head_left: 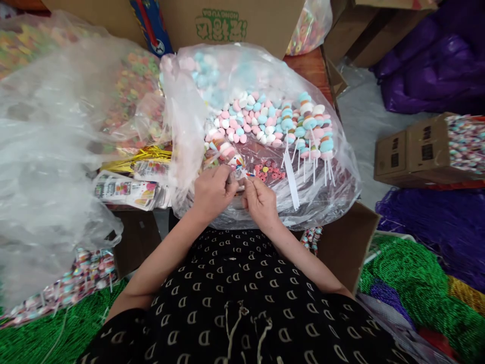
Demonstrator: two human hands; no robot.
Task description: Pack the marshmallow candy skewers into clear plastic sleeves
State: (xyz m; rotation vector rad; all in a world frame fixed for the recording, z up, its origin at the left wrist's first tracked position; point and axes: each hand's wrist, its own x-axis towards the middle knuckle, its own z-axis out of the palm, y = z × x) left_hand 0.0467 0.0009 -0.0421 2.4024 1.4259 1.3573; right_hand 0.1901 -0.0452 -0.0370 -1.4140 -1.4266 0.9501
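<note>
A candy skewer [226, 150] in a clear printed wrapper points up and to the left in front of me. My left hand [215, 193] is closed around its lower end, where the wrapper is gathered. My right hand [260, 200] pinches close beside it at the same end, thumb against forefinger. What exactly lies between the fingertips is partly hidden. Just beyond the hands are loose pink, white and blue candies [250, 119] and a few red ring candies [270, 171]. Several unwrapped candy skewers [308, 126] lie to the right, sticks toward me. Near them rests a white strip [291, 182].
A large clear plastic bag [337, 199] lies under the candies. On the left are bags of ring candies [136, 86], gold ties [151, 153] and stacked printed wrappers [127, 191]. Cardboard boxes [409, 149] stand to the right; another open box [341, 242] sits below the table edge.
</note>
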